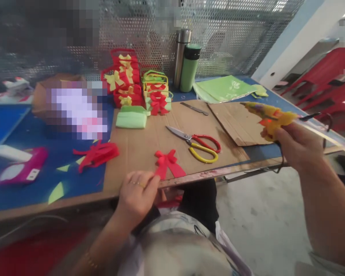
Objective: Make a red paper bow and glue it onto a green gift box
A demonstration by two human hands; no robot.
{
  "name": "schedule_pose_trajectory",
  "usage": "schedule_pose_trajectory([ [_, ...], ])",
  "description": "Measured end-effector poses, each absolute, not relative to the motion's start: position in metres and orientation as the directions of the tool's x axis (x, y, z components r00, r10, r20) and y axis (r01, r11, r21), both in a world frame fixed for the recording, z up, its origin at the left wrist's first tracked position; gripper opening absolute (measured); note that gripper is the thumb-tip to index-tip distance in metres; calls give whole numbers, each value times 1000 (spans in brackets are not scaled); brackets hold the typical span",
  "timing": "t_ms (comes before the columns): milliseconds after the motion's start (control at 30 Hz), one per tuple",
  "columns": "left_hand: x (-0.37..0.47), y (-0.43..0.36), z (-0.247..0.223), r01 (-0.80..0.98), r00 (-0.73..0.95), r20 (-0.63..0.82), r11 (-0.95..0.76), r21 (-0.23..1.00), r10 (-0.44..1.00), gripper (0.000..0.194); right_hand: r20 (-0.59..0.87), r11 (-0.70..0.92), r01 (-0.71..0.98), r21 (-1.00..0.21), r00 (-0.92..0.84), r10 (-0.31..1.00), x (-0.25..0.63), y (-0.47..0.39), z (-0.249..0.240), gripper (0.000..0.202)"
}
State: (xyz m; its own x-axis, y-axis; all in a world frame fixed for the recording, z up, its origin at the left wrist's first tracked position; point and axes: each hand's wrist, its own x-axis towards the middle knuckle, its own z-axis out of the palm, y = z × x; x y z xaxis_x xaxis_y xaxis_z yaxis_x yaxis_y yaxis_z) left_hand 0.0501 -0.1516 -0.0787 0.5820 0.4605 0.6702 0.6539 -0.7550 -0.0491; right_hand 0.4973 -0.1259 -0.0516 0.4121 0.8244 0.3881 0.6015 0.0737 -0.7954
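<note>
My left hand [138, 192] is closed at the front edge of the table, thumb and fingers pinching one tail of a red felt bow [169, 164]. The bow lies on a brown cardboard sheet [138, 153]. Out to the right, my right hand [297, 143] grips a yellow hot glue gun [271, 117], held up over a second cardboard piece [235, 124] with its nozzle pointing left. A small orange-red light glows on the gun. Between my hands lie scissors [194, 142] with one red and one yellow handle. Behind them rests a thin blade [194, 109].
Red bags with yellow bows [125, 78] and green bags with red bows [158, 94] stand at the back. Beside them are a green bottle [189, 71], a steel flask [181, 50] and green sheets [227, 87]. Red strips [99, 155] and a green pouch [131, 118] lie left.
</note>
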Motion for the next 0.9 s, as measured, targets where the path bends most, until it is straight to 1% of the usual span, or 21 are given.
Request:
schedule_pose_trajectory([
  [100,53,-151,-77,673,563,670,-739,-30,484,15,368,217,367,-904,412,834,458,-136,-36,41],
  [133,54,-152,-76,676,560,666,-736,-24,493,14,353,240,305,-922,403,845,446,-140,-32,43],
  [167,55,-152,-76,678,559,660,-735,-16,502,12,323,229,280,-932,361,875,435,-144,-28,45],
  [200,56,-153,-76,677,560,656,-736,-10,506,11,305,213,303,-929,300,904,424,-148,-25,46],
  [233,56,-154,-76,674,560,656,-739,-6,506,10,286,190,372,-908,220,933,415,-152,-22,48],
  [300,55,-155,-78,670,557,659,-742,2,505,12,252,192,544,-817,37,967,399,-158,-18,51],
  [333,54,-155,-78,669,551,665,-744,9,504,14,246,230,601,-765,-57,968,392,-160,-17,52],
  [400,51,-155,-80,666,533,672,-745,41,513,19,287,356,645,-676,-214,934,380,-162,-16,50],
  [467,49,-155,-80,658,525,665,-749,80,532,22,326,444,655,-612,-303,895,370,-162,-17,46],
  [533,49,-154,-80,655,532,648,-750,93,545,23,324,462,671,-579,-331,886,363,-160,-20,40],
  [633,52,-152,-81,673,543,634,-737,62,550,22,306,454,690,-564,-336,891,357,-158,-21,31],
  [767,57,-152,-83,693,555,622,-721,22,552,30,339,489,699,-523,-355,871,349,-152,-21,28],
  [900,58,-153,-83,708,555,612,-706,10,564,31,381,543,690,-480,-394,837,342,-144,-20,25],
])
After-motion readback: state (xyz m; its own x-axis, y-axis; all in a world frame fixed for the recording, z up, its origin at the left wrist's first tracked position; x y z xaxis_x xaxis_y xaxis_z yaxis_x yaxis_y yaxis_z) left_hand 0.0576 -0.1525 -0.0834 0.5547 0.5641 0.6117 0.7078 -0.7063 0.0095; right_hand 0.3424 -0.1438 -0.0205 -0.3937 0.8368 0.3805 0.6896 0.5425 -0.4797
